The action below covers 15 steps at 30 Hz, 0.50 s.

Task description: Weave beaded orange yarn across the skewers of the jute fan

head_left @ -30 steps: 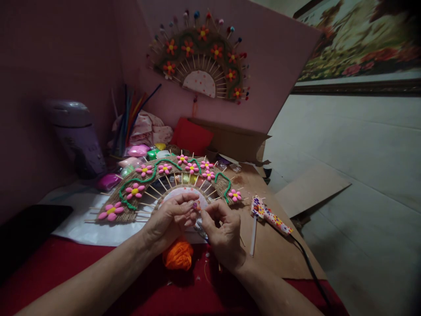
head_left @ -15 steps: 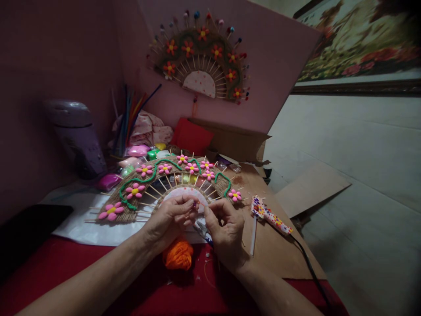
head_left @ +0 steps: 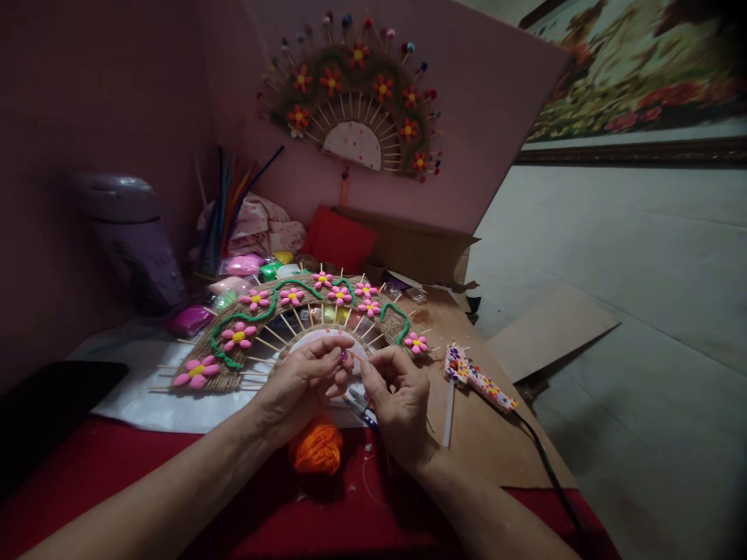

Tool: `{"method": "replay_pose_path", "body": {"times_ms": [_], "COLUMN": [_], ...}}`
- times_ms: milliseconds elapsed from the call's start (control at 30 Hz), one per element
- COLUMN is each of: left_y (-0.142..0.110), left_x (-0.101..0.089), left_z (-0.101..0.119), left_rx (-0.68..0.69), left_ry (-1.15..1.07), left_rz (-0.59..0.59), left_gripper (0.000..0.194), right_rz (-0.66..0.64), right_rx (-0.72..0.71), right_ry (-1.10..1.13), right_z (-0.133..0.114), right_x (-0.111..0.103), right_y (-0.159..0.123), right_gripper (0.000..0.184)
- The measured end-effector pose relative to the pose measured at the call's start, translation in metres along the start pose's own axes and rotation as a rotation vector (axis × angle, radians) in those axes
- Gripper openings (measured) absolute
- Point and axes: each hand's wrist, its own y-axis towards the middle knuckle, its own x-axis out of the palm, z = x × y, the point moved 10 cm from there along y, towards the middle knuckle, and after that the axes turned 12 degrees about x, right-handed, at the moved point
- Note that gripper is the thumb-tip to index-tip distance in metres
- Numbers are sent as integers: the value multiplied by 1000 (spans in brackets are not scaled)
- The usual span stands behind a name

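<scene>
Between the fingertips of my left hand (head_left: pixel 318 367) is a small purple bead (head_left: pixel 344 356). My right hand (head_left: pixel 400 400) is closed in a pinch just to its right, on what looks like a thin orange thread (head_left: pixel 355 358) that runs toward the bead. Beneath both hands lies a ball of orange yarn (head_left: pixel 316 447). Pliers (head_left: pixel 362 407) with dark blue handles are partly hidden behind my right hand. Beyond the hands rests a twine-wrapped fan (head_left: pixel 262 315) of sticks, with pink clay flowers and a green wavy cord.
A flower-patterned glue gun (head_left: pixel 478 379) lies on cardboard (head_left: pixel 496 455) at the right, its black cord trailing forward. Packets of coloured clay (head_left: pixel 242 265) and a purple flask (head_left: pixel 137 241) stand behind at the left. A finished fan (head_left: pixel 355 109) hangs on the pink board.
My right hand has drawn slightly away from the left, and the orange thread shows between them. More of the pliers has come into sight. The view has shifted a little.
</scene>
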Motion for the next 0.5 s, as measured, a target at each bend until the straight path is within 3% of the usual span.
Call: {"method": "replay_pose_path", "body": {"times_ms": [500], "left_y": [2], "left_x": [-1], "left_z": [-2], "left_rx": [-7], "left_ry": [-47], "left_rz": [-22], "left_gripper": [21], "right_rz": [-17], "right_rx": [-37], "right_ry": [-118], "right_z": [1], "right_x": [3], "right_y": [-4], "right_gripper": [15]}}
